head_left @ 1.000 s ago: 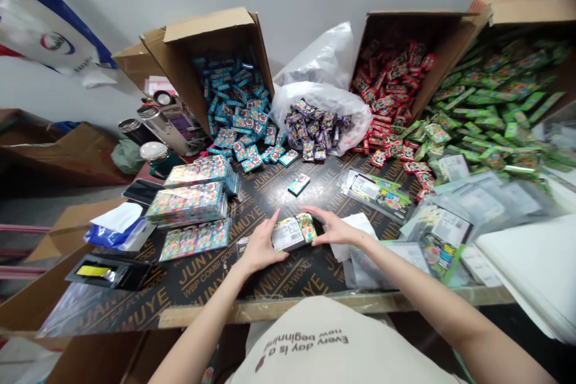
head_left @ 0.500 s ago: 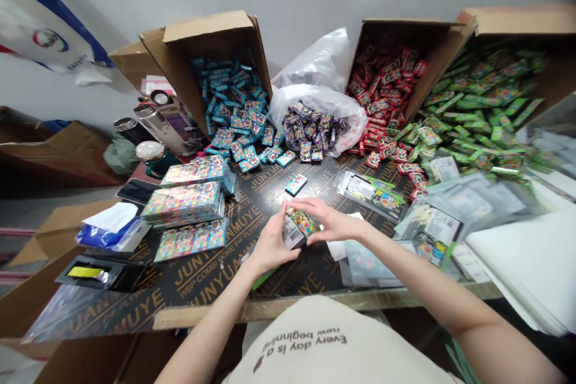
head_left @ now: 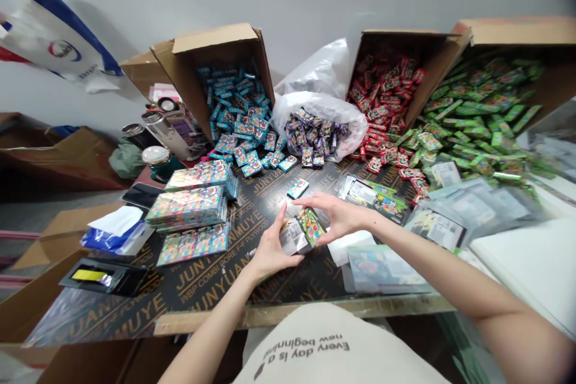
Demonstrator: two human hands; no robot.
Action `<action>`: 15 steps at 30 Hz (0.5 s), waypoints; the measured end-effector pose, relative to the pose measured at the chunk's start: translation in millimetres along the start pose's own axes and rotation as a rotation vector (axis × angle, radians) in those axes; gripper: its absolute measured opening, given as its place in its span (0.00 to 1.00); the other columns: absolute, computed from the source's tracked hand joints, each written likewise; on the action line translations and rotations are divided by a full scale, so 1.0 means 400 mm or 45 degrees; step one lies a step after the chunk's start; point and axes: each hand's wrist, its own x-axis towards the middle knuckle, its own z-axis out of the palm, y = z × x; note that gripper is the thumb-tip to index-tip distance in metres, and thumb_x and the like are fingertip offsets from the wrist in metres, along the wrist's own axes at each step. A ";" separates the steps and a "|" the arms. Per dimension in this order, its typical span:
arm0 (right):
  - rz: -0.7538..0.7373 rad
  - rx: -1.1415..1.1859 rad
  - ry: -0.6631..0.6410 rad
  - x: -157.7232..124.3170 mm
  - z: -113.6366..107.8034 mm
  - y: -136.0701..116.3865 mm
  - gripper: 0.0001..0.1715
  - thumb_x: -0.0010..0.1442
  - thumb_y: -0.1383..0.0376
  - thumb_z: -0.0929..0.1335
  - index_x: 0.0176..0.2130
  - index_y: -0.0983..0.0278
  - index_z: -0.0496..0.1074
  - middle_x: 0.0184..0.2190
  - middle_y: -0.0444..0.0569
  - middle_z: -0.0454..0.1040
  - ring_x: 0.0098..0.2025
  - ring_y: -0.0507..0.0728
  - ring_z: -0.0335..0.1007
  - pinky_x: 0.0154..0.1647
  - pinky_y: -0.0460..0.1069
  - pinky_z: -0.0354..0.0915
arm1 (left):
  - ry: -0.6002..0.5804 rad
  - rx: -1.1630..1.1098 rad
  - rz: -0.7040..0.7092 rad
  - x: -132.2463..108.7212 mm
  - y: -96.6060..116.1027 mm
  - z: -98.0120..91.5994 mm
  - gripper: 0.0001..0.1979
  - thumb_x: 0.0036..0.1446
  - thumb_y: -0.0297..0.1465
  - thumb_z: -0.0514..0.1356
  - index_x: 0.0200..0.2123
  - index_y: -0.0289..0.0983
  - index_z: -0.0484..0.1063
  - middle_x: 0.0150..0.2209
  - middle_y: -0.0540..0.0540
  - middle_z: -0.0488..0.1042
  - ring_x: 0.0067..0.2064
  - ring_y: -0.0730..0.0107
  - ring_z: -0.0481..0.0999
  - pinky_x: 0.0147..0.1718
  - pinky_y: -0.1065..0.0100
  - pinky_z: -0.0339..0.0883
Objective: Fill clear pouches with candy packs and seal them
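So the packet (head_left: 311,228) is at the middle of the near side of the desk (head_left: 204,273), between both hands; can't tell if it's lifted or resting on the surface. It's a flat, boxy thing: pale grey-white label on the left part, busy multicoloured print with lots of green on the right, plus a dark strip between. Long axis runs roughly side to side, tilted a bit, with the printed end pointing right and slightly away from the person.

The left hand (head_left: 270,252) has its grip pinched round the label end, and the right hand's (head_left: 344,218) grip closes on the printed end.

Just beyond sits one loose blue pack (head_left: 297,188). Then the containers: left cardboard box (head_left: 216,39) tipped toward the person, blue packs (head_left: 243,108) spilling out; clear plastic bag (head_left: 315,69) holding dark purple packs (head_left: 315,129); middle box (head_left: 438,69) full of red packs (head_left: 387,93); right box (head_left: 522,30) overflowing with green packs (head_left: 481,114).
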 end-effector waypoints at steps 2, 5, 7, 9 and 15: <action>0.033 0.011 0.138 0.000 -0.009 -0.007 0.52 0.41 0.54 0.73 0.59 0.61 0.51 0.52 0.54 0.64 0.48 0.59 0.63 0.49 0.54 0.58 | 0.043 -0.011 0.014 0.005 0.000 -0.019 0.56 0.35 0.29 0.66 0.62 0.40 0.33 0.46 0.46 0.69 0.46 0.62 0.70 0.49 0.59 0.60; 0.073 0.071 0.217 0.003 -0.016 -0.013 0.53 0.41 0.54 0.73 0.60 0.61 0.49 0.53 0.54 0.63 0.48 0.58 0.64 0.50 0.53 0.58 | 0.060 0.001 0.025 0.008 -0.009 -0.039 0.56 0.35 0.29 0.66 0.62 0.40 0.34 0.48 0.44 0.68 0.49 0.60 0.68 0.51 0.57 0.58; 0.074 0.093 0.117 0.007 -0.013 -0.014 0.52 0.41 0.54 0.73 0.59 0.62 0.51 0.50 0.54 0.65 0.47 0.58 0.65 0.49 0.53 0.58 | -0.012 0.005 0.065 0.006 -0.012 -0.039 0.56 0.35 0.29 0.66 0.62 0.40 0.34 0.51 0.43 0.66 0.51 0.58 0.67 0.52 0.57 0.57; 0.060 0.071 0.032 0.011 -0.006 -0.015 0.51 0.41 0.54 0.73 0.59 0.62 0.52 0.49 0.53 0.67 0.47 0.59 0.65 0.50 0.54 0.57 | -0.070 -0.001 0.112 0.002 -0.011 -0.031 0.56 0.35 0.30 0.66 0.62 0.40 0.35 0.52 0.42 0.65 0.52 0.58 0.66 0.52 0.57 0.57; 0.067 0.089 0.038 0.018 0.014 -0.027 0.48 0.45 0.52 0.71 0.60 0.57 0.50 0.57 0.53 0.59 0.56 0.63 0.55 0.56 0.58 0.48 | 0.142 -0.021 0.036 0.009 0.020 -0.003 0.54 0.35 0.32 0.67 0.62 0.40 0.38 0.48 0.43 0.68 0.48 0.60 0.69 0.51 0.58 0.59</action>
